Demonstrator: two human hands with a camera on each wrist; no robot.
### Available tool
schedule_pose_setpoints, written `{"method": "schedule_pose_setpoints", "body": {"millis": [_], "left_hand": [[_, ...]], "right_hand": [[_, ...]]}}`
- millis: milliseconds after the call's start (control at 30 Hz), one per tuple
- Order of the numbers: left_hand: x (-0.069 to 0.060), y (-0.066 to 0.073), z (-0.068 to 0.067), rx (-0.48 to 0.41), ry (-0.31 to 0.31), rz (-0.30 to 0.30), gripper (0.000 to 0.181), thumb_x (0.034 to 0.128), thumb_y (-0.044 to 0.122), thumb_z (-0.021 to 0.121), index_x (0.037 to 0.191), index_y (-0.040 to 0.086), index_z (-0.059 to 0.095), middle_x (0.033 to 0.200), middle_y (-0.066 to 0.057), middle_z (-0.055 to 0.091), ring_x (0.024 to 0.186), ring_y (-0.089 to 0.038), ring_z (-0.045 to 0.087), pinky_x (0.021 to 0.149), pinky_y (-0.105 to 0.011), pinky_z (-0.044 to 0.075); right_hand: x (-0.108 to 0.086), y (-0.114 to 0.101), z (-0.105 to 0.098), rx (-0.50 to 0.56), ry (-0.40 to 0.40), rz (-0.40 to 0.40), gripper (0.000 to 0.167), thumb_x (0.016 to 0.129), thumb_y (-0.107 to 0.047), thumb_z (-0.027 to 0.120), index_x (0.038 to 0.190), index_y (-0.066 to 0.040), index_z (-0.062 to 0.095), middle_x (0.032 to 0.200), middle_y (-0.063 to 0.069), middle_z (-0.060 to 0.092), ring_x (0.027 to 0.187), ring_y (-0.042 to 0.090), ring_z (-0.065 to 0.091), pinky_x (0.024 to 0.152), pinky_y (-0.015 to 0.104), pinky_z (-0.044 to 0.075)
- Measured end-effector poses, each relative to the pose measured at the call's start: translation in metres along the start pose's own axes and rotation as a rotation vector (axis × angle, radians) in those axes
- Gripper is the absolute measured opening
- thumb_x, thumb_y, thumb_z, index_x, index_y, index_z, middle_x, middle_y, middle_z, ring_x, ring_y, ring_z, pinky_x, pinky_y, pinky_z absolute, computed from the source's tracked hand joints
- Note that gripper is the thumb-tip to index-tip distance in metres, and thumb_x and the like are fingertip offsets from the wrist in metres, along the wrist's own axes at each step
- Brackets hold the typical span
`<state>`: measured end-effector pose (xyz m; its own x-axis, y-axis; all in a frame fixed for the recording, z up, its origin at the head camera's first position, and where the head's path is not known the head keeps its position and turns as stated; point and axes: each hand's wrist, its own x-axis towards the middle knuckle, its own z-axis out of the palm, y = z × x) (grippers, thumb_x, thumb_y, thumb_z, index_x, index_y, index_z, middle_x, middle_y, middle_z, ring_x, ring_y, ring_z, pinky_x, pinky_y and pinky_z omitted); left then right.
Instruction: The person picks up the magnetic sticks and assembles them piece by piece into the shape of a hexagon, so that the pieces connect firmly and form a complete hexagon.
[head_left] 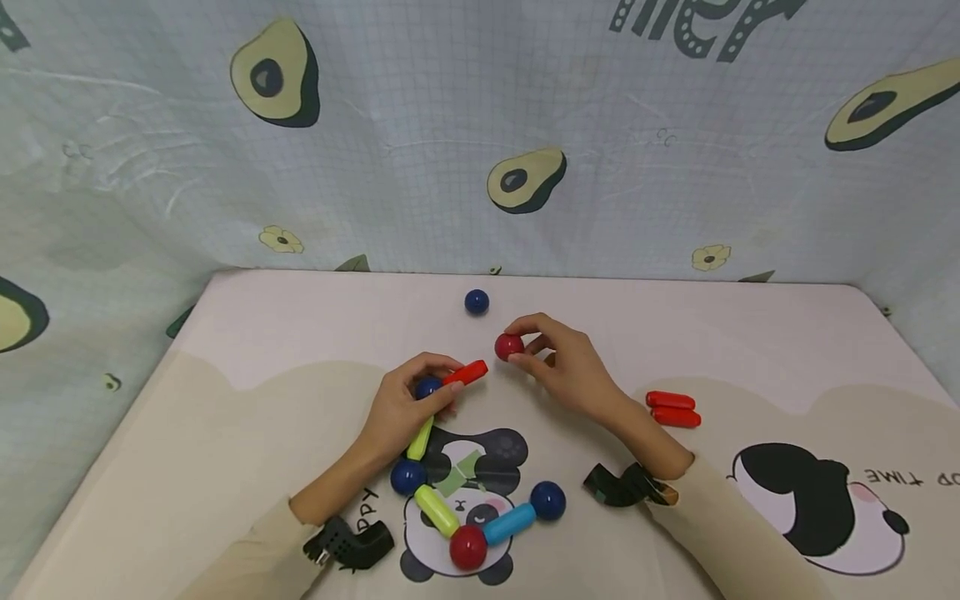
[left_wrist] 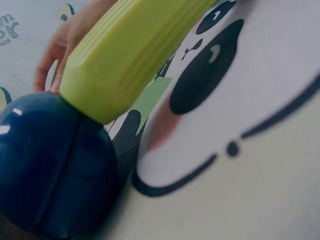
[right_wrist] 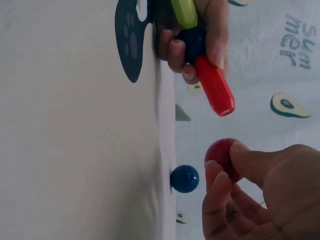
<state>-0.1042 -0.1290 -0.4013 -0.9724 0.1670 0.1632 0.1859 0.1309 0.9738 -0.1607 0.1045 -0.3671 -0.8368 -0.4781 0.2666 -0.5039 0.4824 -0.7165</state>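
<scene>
Fingers and thumb of the right hand (head_left: pixel 566 362) are closed in a pinch around a red ball (head_left: pixel 509 347), which is held just beyond and to the right of the free end of a red rod (head_left: pixel 467 372), with a gap left between them. In that rod's end a small pale disc can be seen from the right wrist. At its other end the rod is met by a dark blue ball (head_left: pixel 428 387), and this joint is gripped by the left hand (head_left: pixel 408 400), the thumb being laid against it. From there the chain is carried nearward through a yellow-green rod (head_left: pixel 420 439), a second blue ball (head_left: pixel 408 477) and another yellow-green rod (head_left: pixel 437 511) to a near red ball (head_left: pixel 468 547), then is turned right along a light blue rod (head_left: pixel 510 524) to an end blue ball (head_left: pixel 548 501), over a panda print (head_left: pixel 504 454) on the bench (head_left: pixel 750 333). The step in hand is judged to be the lengthening of this chain; for the next move, ball and rod end would need to be lined up and brought together while the joint is kept steady. Farther out, a loose blue ball (head_left: pixel 476 302) is left at the far side, and two spare red rods (head_left: pixel 676 417) are placed side by side to the right.
</scene>
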Motion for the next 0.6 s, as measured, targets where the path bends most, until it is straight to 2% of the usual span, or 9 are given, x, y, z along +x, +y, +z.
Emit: {"method": "schedule_pose_setpoints", "body": {"millis": [333,600], "left_hand": [[0.0004,-0.0008,0.0007,-0.003,-0.004,-0.01,0.024,0.0894,0.01,0.068,0.113,0.005,0.063,0.093,-0.013,0.062,0.063,-0.024,0.064,0.062,-0.03,0.056],[0.0004,0.0006,-0.0006,-0.004,-0.016,-0.021,0.026,0.0898,0.01,0.067,0.115,0.006,0.062,0.095,-0.013,0.062,0.064,-0.025,0.064,0.064,-0.03,0.056]], "right_hand": [[-0.0033,-0.0062,0.0029,0.039,-0.049,-0.065,0.034,0.086,-0.012,0.072,0.117,-0.012,0.06,0.112,0.0,0.063,0.087,0.012,0.061,0.067,0.028,0.054],[-0.0031,-0.0101,0.0033,0.043,-0.046,-0.102,0.034,0.086,-0.012,0.072,0.118,-0.012,0.06,0.111,-0.001,0.064,0.087,0.012,0.06,0.067,0.031,0.054]]}}
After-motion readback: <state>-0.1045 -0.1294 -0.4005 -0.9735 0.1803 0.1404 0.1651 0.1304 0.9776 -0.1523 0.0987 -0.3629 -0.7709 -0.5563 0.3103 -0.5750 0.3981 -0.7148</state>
